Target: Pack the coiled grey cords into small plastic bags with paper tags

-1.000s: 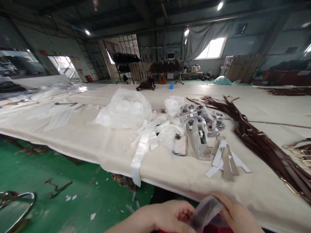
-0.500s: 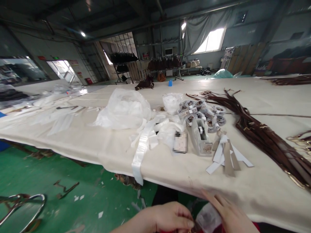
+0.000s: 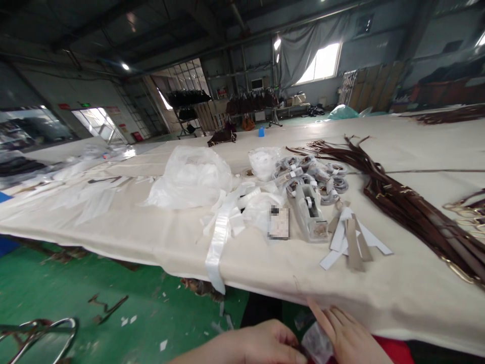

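Left hand [image 3: 265, 344]: yours, low at the near edge of the view, below the desk's front edge; fingers curled in, tips pinched at the left edge of the small clear plastic bag [image 3: 317, 343]
Right hand [image 3: 346, 336]: yours, just right of the bag, fingers extended and lying along its right side, not closed round it; whether the thumb grips underneath cannot be told
Bag position: between your two hands, close to your body, off the desk; contents too blurred to name
Step in hand, as judged: you are working the little bag between both hands, opening it or filling it; which of the two cannot be told
Next move calls for: a firm pinch on the film from the left hand and a free right hand, held steady and close together, since the film is thin and slack
Desk [image 3: 409, 298]: cream cloth cover, front edge just beyond your hands
Near items: grey and white card strips [image 3: 352, 242] fanned near the edge; tape dispenser [image 3: 309, 212] just behind them
Middle items: white ribbon strip [image 3: 215, 247] hanging over the front edge; wrapped coils [image 3: 318, 174] heaped behind the dispenser
Right side: brown leather straps [image 3: 409, 202] in a long bundle, well apart from your hands
Far items: large crumpled plastic bag [image 3: 191, 177] left of centre; racks of dark bags at the far wall, too small to detail
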Available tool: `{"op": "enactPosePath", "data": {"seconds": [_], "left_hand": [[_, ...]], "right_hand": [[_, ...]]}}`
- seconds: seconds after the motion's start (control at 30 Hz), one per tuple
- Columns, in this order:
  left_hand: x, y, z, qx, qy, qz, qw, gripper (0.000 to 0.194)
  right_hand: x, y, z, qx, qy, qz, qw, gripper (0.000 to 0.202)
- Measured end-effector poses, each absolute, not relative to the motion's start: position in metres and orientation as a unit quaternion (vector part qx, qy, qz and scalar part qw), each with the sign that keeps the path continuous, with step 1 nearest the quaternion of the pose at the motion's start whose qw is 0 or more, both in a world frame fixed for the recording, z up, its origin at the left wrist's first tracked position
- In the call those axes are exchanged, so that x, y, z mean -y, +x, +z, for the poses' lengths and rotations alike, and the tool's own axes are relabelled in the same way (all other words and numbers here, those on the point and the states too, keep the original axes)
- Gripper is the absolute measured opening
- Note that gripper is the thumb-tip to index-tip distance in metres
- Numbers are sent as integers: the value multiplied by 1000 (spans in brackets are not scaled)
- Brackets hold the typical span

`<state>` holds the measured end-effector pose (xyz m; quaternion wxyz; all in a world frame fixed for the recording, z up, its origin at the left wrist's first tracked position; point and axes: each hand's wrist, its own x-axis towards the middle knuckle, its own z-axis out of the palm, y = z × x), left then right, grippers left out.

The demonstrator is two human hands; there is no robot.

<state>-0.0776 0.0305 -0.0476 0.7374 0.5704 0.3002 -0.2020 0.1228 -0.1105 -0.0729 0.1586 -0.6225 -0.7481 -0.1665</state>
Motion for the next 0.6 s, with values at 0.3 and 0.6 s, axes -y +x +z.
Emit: {"op": "enactPosePath", "data": {"seconds": [0.3,0.6], "left_hand": [[-21,-70,-58,-337,517,-183,765,41],[-22,-62,-63,-251,432,-103,860,60]], "right_hand": [[103,105,-77,768,-589,-152,202,69],[93,112,-85,759,-605,-8,241,65]]}}
